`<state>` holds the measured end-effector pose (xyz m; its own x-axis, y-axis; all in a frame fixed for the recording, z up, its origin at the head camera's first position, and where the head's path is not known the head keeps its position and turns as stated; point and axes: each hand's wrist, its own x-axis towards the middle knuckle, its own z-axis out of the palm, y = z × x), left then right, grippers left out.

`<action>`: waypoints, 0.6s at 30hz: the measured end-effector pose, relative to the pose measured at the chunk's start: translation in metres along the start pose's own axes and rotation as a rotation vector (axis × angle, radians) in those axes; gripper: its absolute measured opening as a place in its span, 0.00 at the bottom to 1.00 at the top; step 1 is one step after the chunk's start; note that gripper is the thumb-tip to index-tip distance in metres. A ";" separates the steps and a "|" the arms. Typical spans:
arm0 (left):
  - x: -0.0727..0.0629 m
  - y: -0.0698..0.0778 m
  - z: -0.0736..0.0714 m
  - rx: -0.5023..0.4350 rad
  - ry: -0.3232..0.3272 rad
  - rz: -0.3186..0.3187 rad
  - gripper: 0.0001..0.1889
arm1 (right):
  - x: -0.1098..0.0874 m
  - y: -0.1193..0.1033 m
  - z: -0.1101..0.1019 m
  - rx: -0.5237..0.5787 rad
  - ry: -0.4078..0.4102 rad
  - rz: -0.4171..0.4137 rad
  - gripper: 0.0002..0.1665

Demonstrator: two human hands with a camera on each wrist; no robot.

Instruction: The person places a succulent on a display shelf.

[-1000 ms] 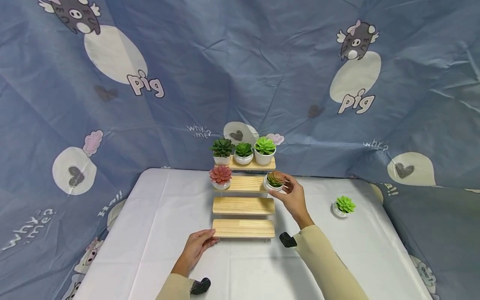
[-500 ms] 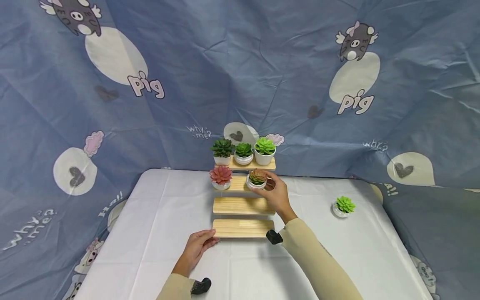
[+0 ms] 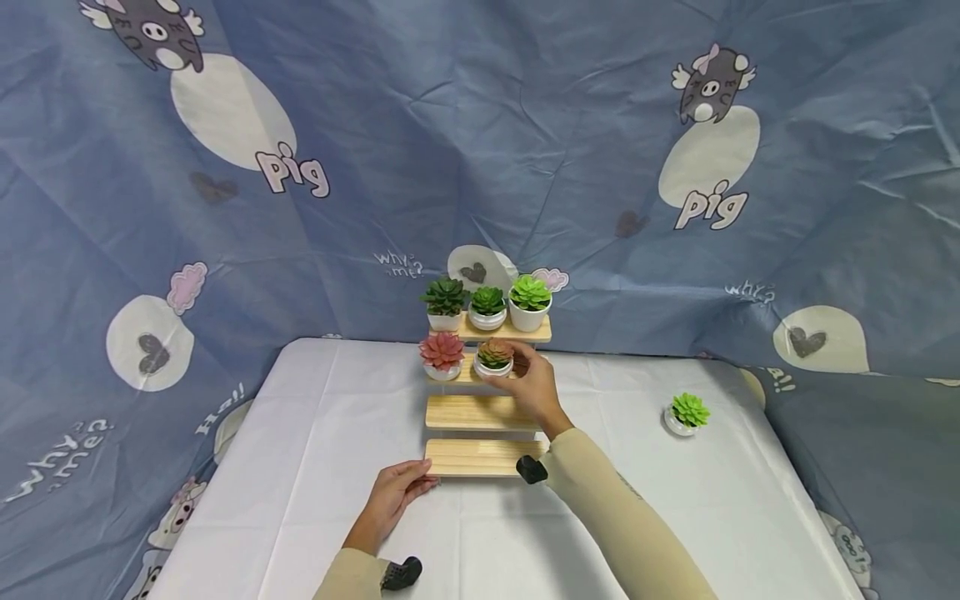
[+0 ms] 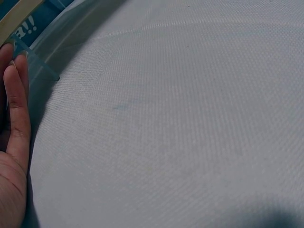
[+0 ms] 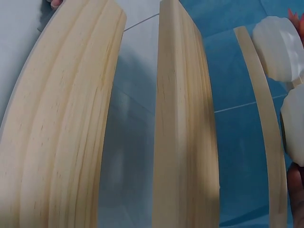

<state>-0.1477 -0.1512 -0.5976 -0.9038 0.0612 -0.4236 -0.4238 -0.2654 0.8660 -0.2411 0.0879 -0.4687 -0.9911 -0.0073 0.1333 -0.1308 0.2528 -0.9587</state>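
My right hand (image 3: 534, 385) grips the white pot of a brown-and-green succulent (image 3: 495, 355) from its right side. That pot is at the second tier from the top of a wooden tiered stand (image 3: 480, 412), just right of a red succulent (image 3: 442, 352). In the right wrist view the held pot (image 5: 294, 126) is at the right edge, close to the red succulent's pot (image 5: 278, 47); whether its base touches the plank is unclear. My left hand (image 3: 396, 493) holds the left end of the lowest plank, thumb on top; its fingers (image 4: 18, 109) lie by a clear support.
On the top tier stand a dark green succulent (image 3: 445, 298), a smaller green one (image 3: 487, 305) and a bright green one (image 3: 529, 298). Another bright green succulent (image 3: 686, 413) sits on the white tablecloth (image 3: 315, 433) at right. Blue printed cloth (image 3: 480, 150) hangs behind.
My right hand has moved left along the second tier with the brown-and-green succulent, from the plank's right end to near the red succulent. The left hand has stayed in place.
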 end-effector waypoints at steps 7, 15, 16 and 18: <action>0.000 -0.001 -0.001 0.009 0.005 -0.001 0.17 | 0.002 -0.001 0.006 -0.014 -0.011 0.014 0.39; 0.000 -0.002 -0.002 -0.007 -0.025 0.020 0.15 | 0.003 0.000 0.010 0.005 -0.019 -0.002 0.39; 0.000 -0.002 -0.002 -0.007 -0.026 0.019 0.15 | 0.003 0.001 0.010 0.005 -0.020 -0.006 0.39; 0.000 -0.002 -0.002 -0.007 -0.027 0.020 0.15 | 0.003 0.001 0.011 0.006 -0.020 -0.004 0.39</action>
<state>-0.1468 -0.1524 -0.5994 -0.9134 0.0816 -0.3988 -0.4053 -0.2734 0.8723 -0.2447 0.0774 -0.4718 -0.9908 -0.0273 0.1323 -0.1349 0.2473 -0.9595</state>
